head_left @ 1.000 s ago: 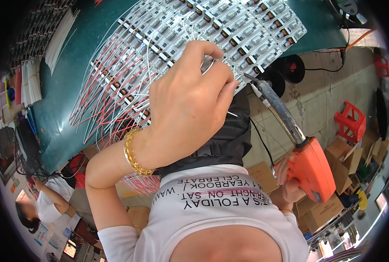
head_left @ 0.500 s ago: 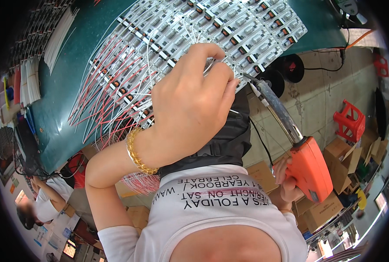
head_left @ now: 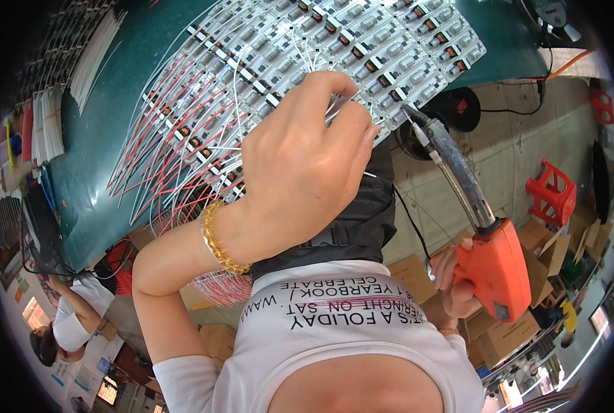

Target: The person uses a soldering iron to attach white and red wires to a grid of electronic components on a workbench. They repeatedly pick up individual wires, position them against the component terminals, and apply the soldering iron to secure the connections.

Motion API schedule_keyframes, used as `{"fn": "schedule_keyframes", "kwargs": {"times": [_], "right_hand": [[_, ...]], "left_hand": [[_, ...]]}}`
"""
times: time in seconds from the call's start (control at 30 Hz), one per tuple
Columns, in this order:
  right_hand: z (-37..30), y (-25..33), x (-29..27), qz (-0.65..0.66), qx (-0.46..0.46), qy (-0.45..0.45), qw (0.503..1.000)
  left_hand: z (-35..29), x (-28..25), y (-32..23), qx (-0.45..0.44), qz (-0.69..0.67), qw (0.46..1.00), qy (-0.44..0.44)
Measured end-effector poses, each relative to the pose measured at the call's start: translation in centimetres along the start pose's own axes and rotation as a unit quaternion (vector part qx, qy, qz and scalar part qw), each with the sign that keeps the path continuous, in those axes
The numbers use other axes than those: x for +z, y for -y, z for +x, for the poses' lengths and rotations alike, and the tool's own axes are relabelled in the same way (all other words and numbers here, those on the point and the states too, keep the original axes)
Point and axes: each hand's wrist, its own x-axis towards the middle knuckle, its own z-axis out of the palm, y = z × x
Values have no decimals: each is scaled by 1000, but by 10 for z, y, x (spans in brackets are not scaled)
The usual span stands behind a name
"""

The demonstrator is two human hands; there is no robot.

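A panel of many small metallic modules [head_left: 389,48], each with a black-and-orange part, lies across the far middle. My left hand [head_left: 307,141] is over its near edge, fingers curled and pinched on white wire [head_left: 370,174], whose end sticks out below the palm; the fingertips are partly hidden. My right hand [head_left: 455,282] grips the orange handle of a soldering gun [head_left: 496,268]. The gun's long metal barrel points up and left, its tip just by the right near edge of the panel. Whether the tip touches a module I cannot tell.
Red and white wires [head_left: 162,151] fan out from the panel's left side over the green table [head_left: 90,206]. White wire bundles [head_left: 48,127] lie at far left. A red stool [head_left: 551,193] and cardboard boxes [head_left: 506,337] stand on the right. Another person [head_left: 79,313] sits at lower left.
The soldering gun has shifted a little to the right, its tip moving away from my left fingers. My left hand has barely moved, and the panel stays in place.
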Motion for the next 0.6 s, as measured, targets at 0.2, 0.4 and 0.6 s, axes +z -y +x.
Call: {"fn": "schedule_keyframes", "kwargs": {"times": [0.2, 0.4, 0.6], "right_hand": [[32, 10, 18, 62, -25, 22, 998], [61, 9, 28, 104, -73, 57, 990], [75, -5, 18, 116, -98, 54, 987]], "left_hand": [[9, -20, 0, -14, -67, 993, 99], [6, -66, 20, -19, -139, 977, 160], [14, -161, 127, -144, 117, 980, -75]]}}
